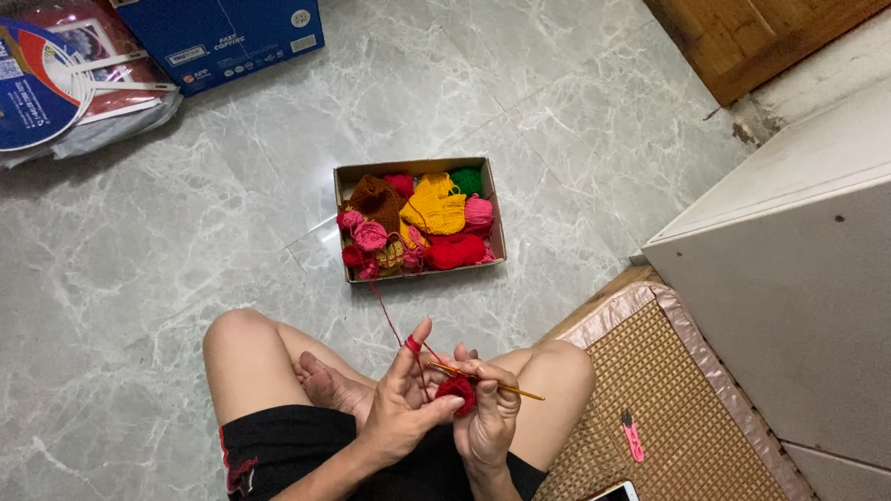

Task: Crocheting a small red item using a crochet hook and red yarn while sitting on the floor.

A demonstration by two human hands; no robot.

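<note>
Your left hand (pixel 401 408) pinches the red crochet piece (pixel 457 391) over your lap while right-hand fingers (pixel 487 422) grip the hook (pixel 492 380); keep the yarn (pixel 390 320) from the floor's box (pixel 419 167) taut.

The blue box (pixel 223 37) and the hand fan (pixel 42 83) are running off the top and left edges. A phone (pixel 617 492) is showing only its corner at the bottom edge. The right hand (pixel 487 417) is hiding part of the crochet hook (pixel 492 382), and the red crochet piece (pixel 458 390) is sitting half covered between the fingers.
</note>
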